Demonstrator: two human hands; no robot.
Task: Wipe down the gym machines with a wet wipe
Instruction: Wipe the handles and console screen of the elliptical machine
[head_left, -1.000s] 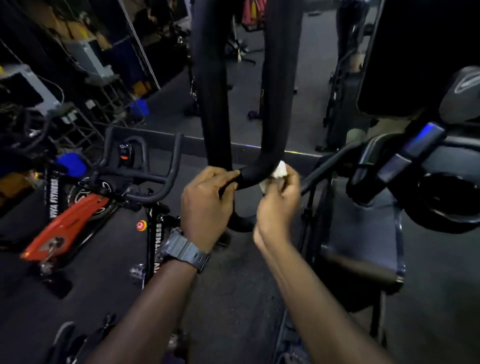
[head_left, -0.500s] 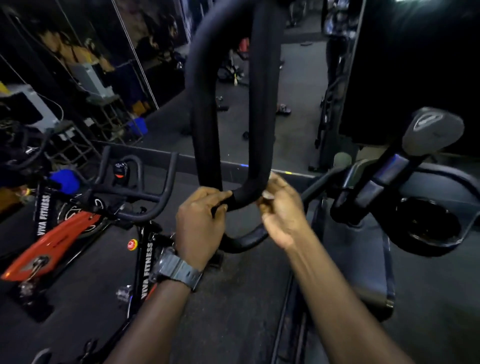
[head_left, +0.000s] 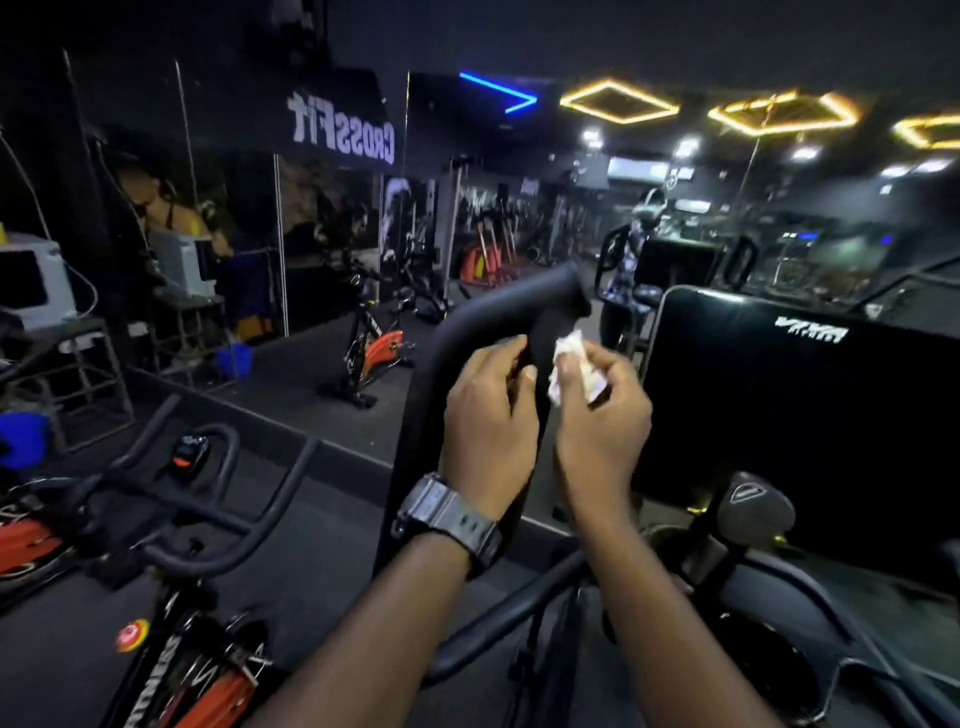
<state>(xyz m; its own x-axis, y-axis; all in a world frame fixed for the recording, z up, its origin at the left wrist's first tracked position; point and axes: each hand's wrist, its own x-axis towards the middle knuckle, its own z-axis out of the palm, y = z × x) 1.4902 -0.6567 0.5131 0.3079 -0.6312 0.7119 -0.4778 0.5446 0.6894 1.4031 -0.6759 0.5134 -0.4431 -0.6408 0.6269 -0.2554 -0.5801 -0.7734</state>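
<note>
The right hand (head_left: 602, 415) pinches a crumpled wet wipe (head_left: 571, 364) against the black padded handlebar (head_left: 550, 312); the left hand (head_left: 488, 415) grips the bar beside it; the wipe looks limp, light, best held bunched; a dark console (head_left: 779, 415) stands right.

Tight working gap at the handle loop

Both hands crowd the black handlebar loop (head_left: 545, 306); black console panel (head_left: 789, 415) walls off the right, just beside it. Spin bike handlebars (head_left: 228, 514) block low left. Open air above the loop and left toward the mirror wall (head_left: 234, 218).
</note>
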